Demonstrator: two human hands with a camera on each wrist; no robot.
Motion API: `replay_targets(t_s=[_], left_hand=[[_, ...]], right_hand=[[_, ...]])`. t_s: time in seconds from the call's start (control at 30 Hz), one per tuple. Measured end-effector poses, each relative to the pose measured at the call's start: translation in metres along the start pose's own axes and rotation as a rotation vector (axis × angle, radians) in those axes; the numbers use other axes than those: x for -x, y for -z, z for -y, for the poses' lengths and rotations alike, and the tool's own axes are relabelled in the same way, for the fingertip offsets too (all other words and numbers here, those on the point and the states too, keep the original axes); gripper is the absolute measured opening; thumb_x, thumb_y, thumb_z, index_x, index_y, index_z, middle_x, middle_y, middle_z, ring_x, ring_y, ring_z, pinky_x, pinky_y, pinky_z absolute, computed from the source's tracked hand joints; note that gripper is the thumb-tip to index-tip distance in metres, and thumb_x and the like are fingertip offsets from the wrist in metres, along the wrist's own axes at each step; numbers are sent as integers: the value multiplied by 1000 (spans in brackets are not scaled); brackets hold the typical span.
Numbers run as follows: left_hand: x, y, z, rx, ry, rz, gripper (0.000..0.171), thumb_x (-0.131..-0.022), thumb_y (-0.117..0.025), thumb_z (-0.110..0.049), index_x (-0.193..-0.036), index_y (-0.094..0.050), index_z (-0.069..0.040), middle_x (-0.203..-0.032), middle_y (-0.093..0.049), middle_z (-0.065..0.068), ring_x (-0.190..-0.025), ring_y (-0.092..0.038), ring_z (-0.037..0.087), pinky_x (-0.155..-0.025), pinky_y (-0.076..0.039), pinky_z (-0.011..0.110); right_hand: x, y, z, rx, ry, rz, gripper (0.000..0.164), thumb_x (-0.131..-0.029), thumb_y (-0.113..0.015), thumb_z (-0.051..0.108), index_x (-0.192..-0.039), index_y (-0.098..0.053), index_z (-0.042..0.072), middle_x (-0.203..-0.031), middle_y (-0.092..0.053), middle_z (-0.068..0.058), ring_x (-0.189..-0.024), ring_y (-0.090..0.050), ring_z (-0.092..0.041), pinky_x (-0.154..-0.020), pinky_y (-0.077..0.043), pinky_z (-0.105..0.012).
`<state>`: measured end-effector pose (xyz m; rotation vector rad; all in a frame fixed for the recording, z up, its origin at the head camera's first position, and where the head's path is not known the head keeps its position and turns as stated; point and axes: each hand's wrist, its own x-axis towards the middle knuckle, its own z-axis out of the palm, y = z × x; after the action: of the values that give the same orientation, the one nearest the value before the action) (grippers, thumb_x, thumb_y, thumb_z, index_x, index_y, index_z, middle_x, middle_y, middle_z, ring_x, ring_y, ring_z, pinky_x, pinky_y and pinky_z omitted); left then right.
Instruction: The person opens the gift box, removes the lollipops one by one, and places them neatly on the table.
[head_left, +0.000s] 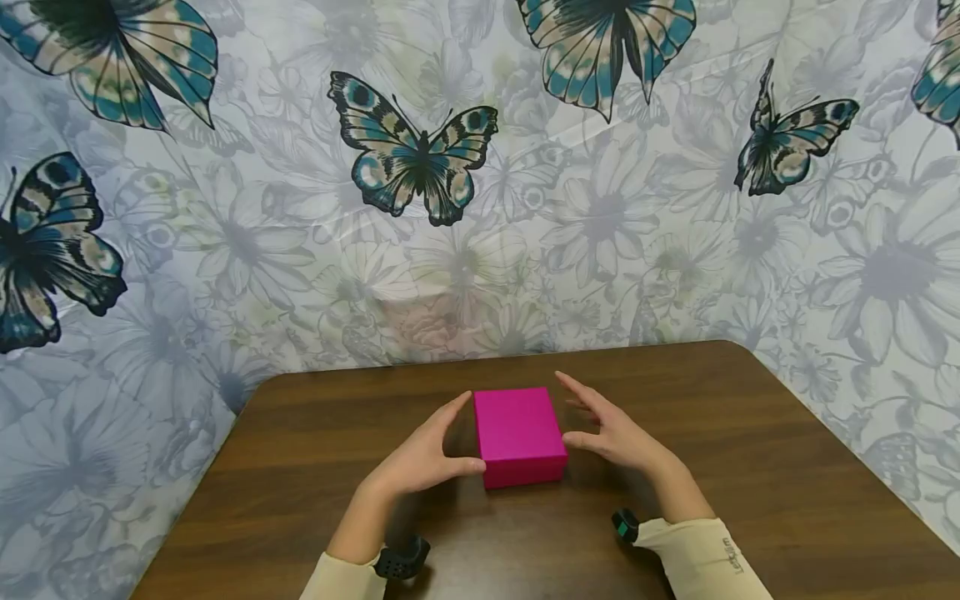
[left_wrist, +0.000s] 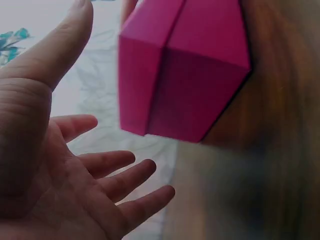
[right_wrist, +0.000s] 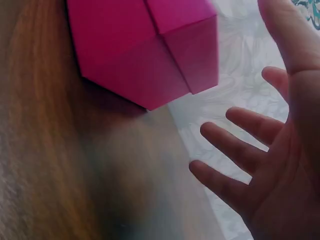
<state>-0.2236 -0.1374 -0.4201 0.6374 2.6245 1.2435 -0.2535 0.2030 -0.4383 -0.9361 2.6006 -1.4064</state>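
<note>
A bright pink lidded box (head_left: 519,425) sits on the brown wooden table between the two hands. My left hand (head_left: 423,454) is at its left side, fingers extended and thumb apart, the thumb tip right at the near left corner. On the other side my right hand (head_left: 618,433) has its fingers spread, with the thumb tip close to the box's right face. Both wrist views show the box (left_wrist: 200,65) with a lid seam along its side, and open palms facing it. Neither hand grips anything.
The wood-grain table (head_left: 337,417) reaches back to a wall hanging (head_left: 600,250) printed with grey flowers and teal butterflies. A dark band (head_left: 402,558) is on the left wrist and another dark device (head_left: 626,525) on the right. Pale sleeves cover the forearms.
</note>
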Motion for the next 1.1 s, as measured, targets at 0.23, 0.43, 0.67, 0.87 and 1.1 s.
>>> replay_targets(t_s=[0.23,0.43,0.67,0.87,1.1], left_hand=[[-3,-7,10,149,-27,47,102,-84,-81,-34,-161,-15,-24,-165,-27,7,-148,-34,36,-113,-38,57],[-8,-13,15,176,-69,64,98,-84,-81,-28,-160,-20,-18,-162,-33,10,-146,-37,36,-112,-40,55],[-12,-16,17,214,-97,54,95,-85,-81,-24,-159,-23,-16,-158,-37,15,-144,-40,39,-111,-40,57],[-15,-19,21,244,-100,39,94,-85,-80,-22,-160,-23,-19,-159,-38,14,-144,-41,37,-111,-41,56],[-18,-28,24,296,-90,28,93,-86,-79,-22,-160,-23,-22,-159,-38,13,-143,-43,36,-111,-41,55]], right_hand=[[-2,-8,-5,-228,-33,119,87,-94,-69,16,-160,-15,34,-164,-23,-18,-144,-37,-44,-110,-36,-63],[-2,-10,-10,-317,-21,176,88,-91,-71,12,-161,-18,21,-166,-23,-13,-148,-31,-41,-113,-36,-54],[-1,-10,-16,-336,-22,201,84,-92,-71,11,-160,-22,17,-165,-24,-17,-148,-30,-44,-114,-37,-51],[0,-9,-17,-305,-32,203,84,-90,-73,13,-159,-26,18,-163,-28,-18,-146,-35,-42,-114,-34,-54],[2,-6,-18,-274,-57,165,82,-89,-74,16,-158,-30,21,-162,-32,-16,-144,-40,-40,-112,-43,-47]])
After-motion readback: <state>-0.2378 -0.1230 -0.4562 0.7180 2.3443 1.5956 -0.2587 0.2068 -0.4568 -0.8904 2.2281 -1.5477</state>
